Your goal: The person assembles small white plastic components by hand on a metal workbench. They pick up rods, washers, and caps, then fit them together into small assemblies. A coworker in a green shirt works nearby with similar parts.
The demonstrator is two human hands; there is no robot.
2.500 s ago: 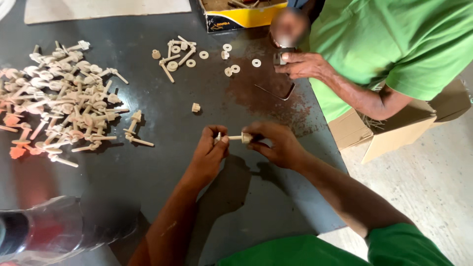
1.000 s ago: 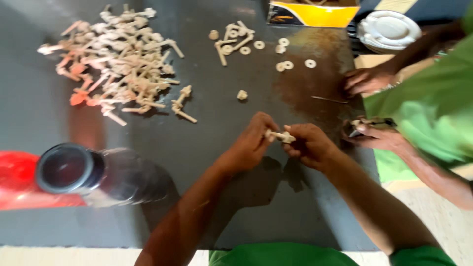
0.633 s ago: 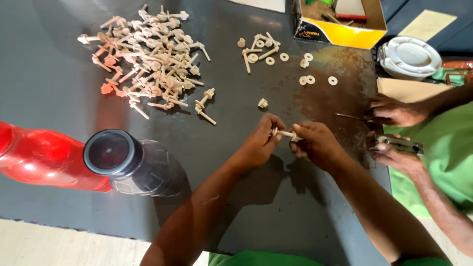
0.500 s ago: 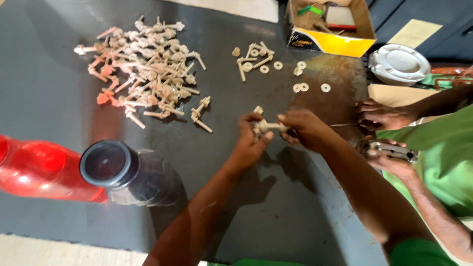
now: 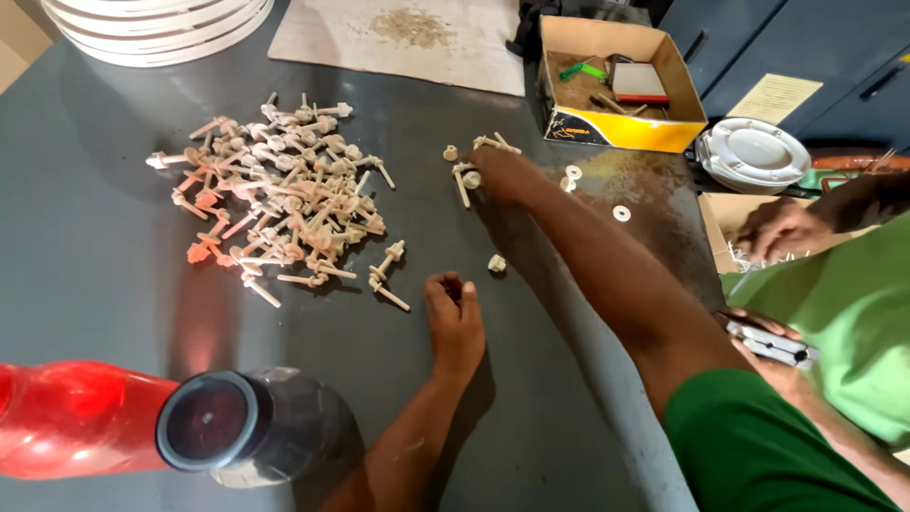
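Note:
My left hand rests on the dark table with its fingers curled in; nothing shows in it. It lies just right of two loose beige bolts at the edge of a big pile of beige bolts. My right hand is stretched far forward, fingertips down among a small cluster of beige bolts and washers. I cannot tell whether it grips one. A single beige nut lies between my two hands.
A red bottle with a black cap lies at the near left. A yellow open box and a white disc sit far right. Loose washers lie near them. A co-worker's hands work at the right edge, one holding a metal tool.
My hands were together on a bolt near the table's middle. They have parted: the right hand reached forward to the small cluster, and the left stayed behind, shut.

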